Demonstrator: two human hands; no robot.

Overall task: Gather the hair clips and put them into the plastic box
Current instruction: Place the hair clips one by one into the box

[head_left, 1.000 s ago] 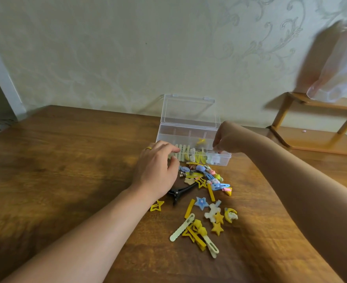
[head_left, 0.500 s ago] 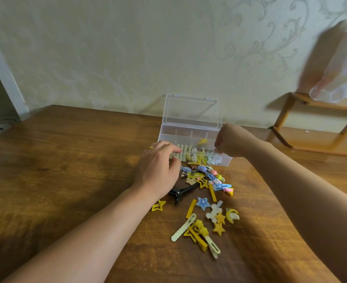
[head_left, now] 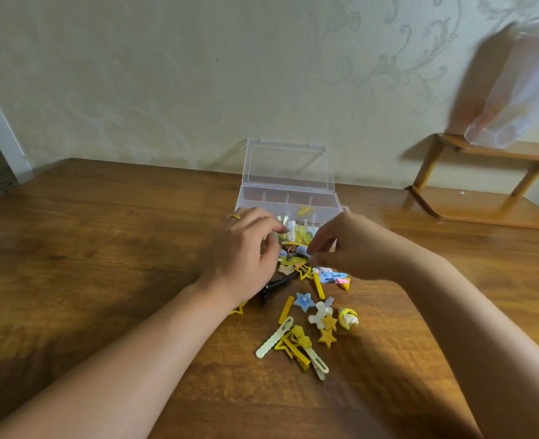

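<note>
A clear plastic box [head_left: 288, 198] stands open on the wooden table [head_left: 103, 248], its lid upright against the wall. A yellow clip [head_left: 304, 211] and several pale clips lie in its compartments. Many hair clips [head_left: 309, 315], yellow, blue and white, lie scattered in front of the box. My left hand [head_left: 241, 253] is at the box's front left corner, fingers curled over the clips there; what they hold is hidden. My right hand [head_left: 349, 245] is low over the top of the pile, thumb and fingertips pinching a small clip [head_left: 313, 255].
A black clip [head_left: 277, 285] lies partly under my left wrist, and a yellow star clip [head_left: 238, 308] beside my left forearm. A wooden shelf [head_left: 483, 198] with a plastic bag [head_left: 521, 90] stands at the right rear. The wall runs close behind the box.
My right hand has come away from the box and dropped toward me onto the pile. My left hand's fingers have curled in at the box front.
</note>
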